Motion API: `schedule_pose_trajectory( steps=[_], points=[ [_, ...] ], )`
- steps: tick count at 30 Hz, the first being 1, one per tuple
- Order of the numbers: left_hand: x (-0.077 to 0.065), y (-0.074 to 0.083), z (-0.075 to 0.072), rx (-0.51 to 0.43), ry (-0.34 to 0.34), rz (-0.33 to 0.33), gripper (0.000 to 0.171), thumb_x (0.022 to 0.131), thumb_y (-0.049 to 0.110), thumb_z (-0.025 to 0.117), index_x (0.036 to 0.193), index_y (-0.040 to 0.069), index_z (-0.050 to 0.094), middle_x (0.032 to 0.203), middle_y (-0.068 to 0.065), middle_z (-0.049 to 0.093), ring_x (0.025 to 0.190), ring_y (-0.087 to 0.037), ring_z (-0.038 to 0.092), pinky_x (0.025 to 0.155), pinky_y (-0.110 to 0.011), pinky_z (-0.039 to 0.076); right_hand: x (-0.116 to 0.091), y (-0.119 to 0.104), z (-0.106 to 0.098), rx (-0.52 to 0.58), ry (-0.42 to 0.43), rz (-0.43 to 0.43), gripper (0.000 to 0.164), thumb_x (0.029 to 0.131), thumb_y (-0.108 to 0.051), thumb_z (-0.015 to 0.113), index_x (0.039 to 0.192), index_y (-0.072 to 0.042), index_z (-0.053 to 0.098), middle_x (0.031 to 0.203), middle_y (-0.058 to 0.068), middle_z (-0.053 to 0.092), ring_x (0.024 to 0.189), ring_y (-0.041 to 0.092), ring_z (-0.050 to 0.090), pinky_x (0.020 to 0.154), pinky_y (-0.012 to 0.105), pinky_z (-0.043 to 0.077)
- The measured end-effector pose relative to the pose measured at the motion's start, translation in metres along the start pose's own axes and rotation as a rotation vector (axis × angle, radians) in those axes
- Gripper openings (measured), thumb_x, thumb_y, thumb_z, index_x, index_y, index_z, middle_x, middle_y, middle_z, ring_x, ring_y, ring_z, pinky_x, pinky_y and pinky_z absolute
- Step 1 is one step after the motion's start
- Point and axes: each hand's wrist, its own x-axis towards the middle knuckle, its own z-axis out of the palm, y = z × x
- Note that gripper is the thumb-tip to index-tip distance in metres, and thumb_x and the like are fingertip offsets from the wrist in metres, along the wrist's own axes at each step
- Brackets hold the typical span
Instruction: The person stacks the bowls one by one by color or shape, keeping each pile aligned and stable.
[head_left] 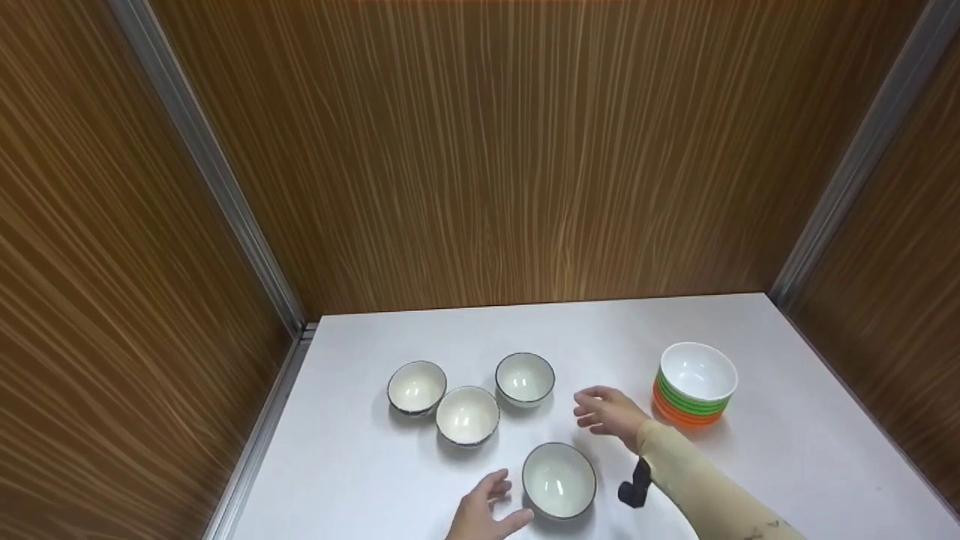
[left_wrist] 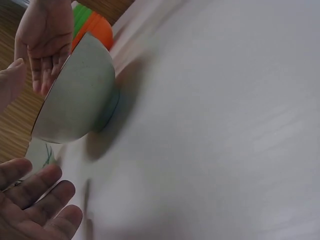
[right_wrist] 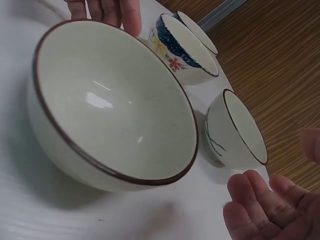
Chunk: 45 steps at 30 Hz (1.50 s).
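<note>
A pale bowl with a dark brown rim [head_left: 559, 481] stands upright near the front of the white table. Just left of it is my left hand [head_left: 486, 506], its thumb and fingers spread apart and nothing held. My right hand [head_left: 609, 412] hovers beyond the bowl to the right, fingers loosely bent and holding nothing. Both hands appear around this bowl in the left wrist view, where its pale outer wall [left_wrist: 80, 95] shows. Behind lie three similar bowls: one at far left [head_left: 417, 387], a cream one beside it [head_left: 467, 415], and one at the back [head_left: 524, 379].
A stack of bowls [head_left: 694, 382], white inside with green and orange outer walls, stands at the right, near my right forearm. Wood-grain panels [head_left: 480, 165] close off the back and both sides of the table [head_left: 352, 480].
</note>
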Motion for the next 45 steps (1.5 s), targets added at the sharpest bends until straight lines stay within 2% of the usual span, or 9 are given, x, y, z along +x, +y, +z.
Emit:
schedule_pose_trajectory(
  steps=[6,11,16,22,29,34,40,45],
  points=[
    [-0.003,-0.002,-0.002,0.01,0.034,0.021,0.075,0.074,0.042,0.072,0.131,0.005,0.041,0.118,-0.005,0.055,0.114,-0.028,0.049,0.093,-0.048,0.041,0.021,-0.011,0.003,-0.053,0.019,0.044,0.062,0.086,-0.044,0.058,0.127,0.001,0.043,0.113,0.019,0.058,0.097,0.027,0.06,0.088,0.043,0.046],
    [-0.004,0.0,-0.005,-0.017,0.052,0.057,0.069,0.078,0.04,0.069,0.13,0.002,0.043,0.118,-0.008,0.056,0.113,-0.03,0.049,0.092,-0.049,0.042,0.037,-0.011,0.005,-0.026,0.053,0.081,0.061,0.089,-0.037,0.055,0.13,0.003,0.035,0.115,0.024,0.055,0.097,0.03,0.06,0.088,0.044,0.046],
    [-0.004,0.0,-0.007,-0.039,0.054,0.045,0.068,0.079,0.039,0.068,0.13,0.002,0.043,0.119,-0.008,0.056,0.114,-0.029,0.049,0.093,-0.048,0.042,0.049,-0.01,0.01,0.011,0.069,0.148,0.063,0.09,-0.036,0.054,0.132,0.004,0.031,0.115,0.025,0.055,0.096,0.029,0.059,0.086,0.042,0.048],
    [-0.002,-0.003,-0.009,-0.067,0.038,0.026,0.064,0.08,0.037,0.067,0.13,0.005,0.044,0.121,-0.007,0.054,0.116,-0.028,0.047,0.094,-0.048,0.04,0.058,-0.008,0.024,0.036,0.02,0.217,0.064,0.092,-0.033,0.051,0.136,0.006,0.025,0.108,0.023,0.056,0.091,0.028,0.06,0.083,0.039,0.049],
    [-0.002,-0.005,-0.008,-0.101,0.058,0.028,0.059,0.081,0.034,0.067,0.128,0.004,0.047,0.118,-0.007,0.056,0.114,-0.028,0.048,0.095,-0.047,0.04,0.064,-0.005,0.044,0.095,-0.036,0.218,0.061,0.094,-0.032,0.047,0.137,0.006,0.025,0.106,0.024,0.058,0.091,0.031,0.061,0.084,0.041,0.049],
    [-0.002,-0.006,-0.008,-0.121,0.056,0.003,0.059,0.081,0.034,0.067,0.128,0.005,0.046,0.118,-0.006,0.056,0.116,-0.028,0.047,0.096,-0.048,0.039,0.064,-0.003,0.055,0.107,-0.074,0.223,0.057,0.096,-0.03,0.042,0.138,0.005,0.024,0.109,0.024,0.057,0.092,0.031,0.061,0.082,0.041,0.049],
    [-0.001,-0.008,-0.009,-0.129,0.036,-0.008,0.059,0.082,0.034,0.066,0.129,0.006,0.045,0.12,-0.005,0.054,0.117,-0.028,0.046,0.096,-0.049,0.038,0.067,-0.006,0.063,0.129,-0.045,0.229,0.05,0.097,-0.024,0.038,0.134,0.008,0.027,0.108,0.023,0.056,0.09,0.033,0.061,0.079,0.041,0.05],
    [0.002,-0.009,-0.01,-0.124,0.005,-0.058,0.059,0.083,0.036,0.064,0.13,0.008,0.043,0.12,-0.003,0.053,0.118,-0.03,0.045,0.094,-0.05,0.039,0.07,-0.007,0.067,0.172,-0.026,0.239,0.045,0.097,-0.017,0.034,0.133,0.009,0.028,0.105,0.025,0.056,0.084,0.032,0.062,0.074,0.041,0.052]
  ],
)
